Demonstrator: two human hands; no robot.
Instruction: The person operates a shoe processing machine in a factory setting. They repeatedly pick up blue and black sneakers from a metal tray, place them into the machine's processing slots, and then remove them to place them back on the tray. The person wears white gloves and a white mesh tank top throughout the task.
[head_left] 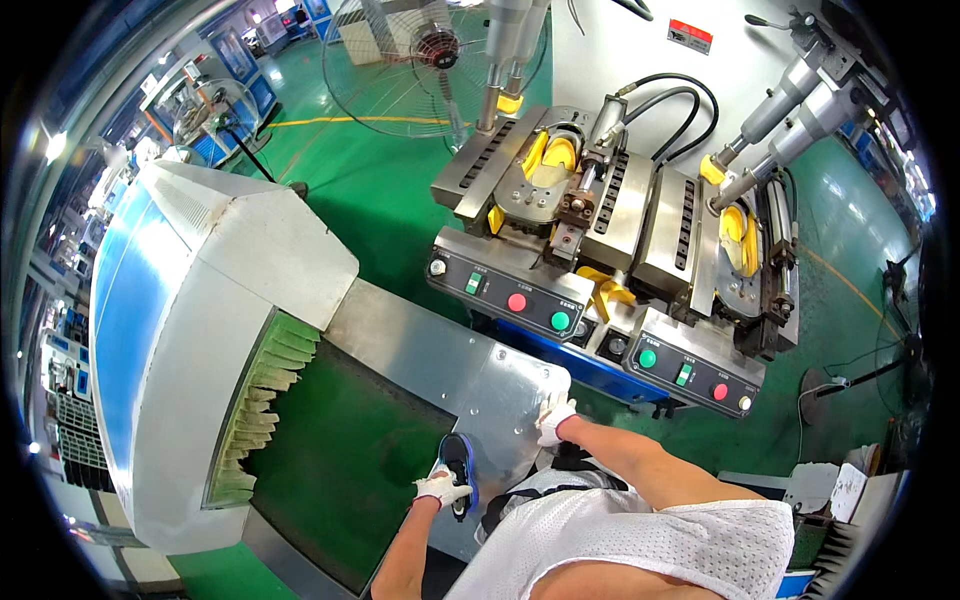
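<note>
A black shoe (459,455) with a blue edge stands on the metal ledge beside the green conveyor belt (345,460). My left hand (441,487), in a white glove, is closed around the shoe from its left side. My right hand (555,418), gloved in white too, rests at the right corner of the metal plate (505,400) with its fingers stretched out. Nothing shows in that hand. Ahead on the right is a pressing machine with two stations, each carrying yellow shoe-shaped pads (550,158) between metal blocks.
Left of the belt, a white tunnel housing (240,250) has a fringed curtain (265,410) over its mouth. Control panels (510,290) with red and green buttons line the machine's front. A large caged fan (435,50) stands behind; another stand (850,380) is at the right.
</note>
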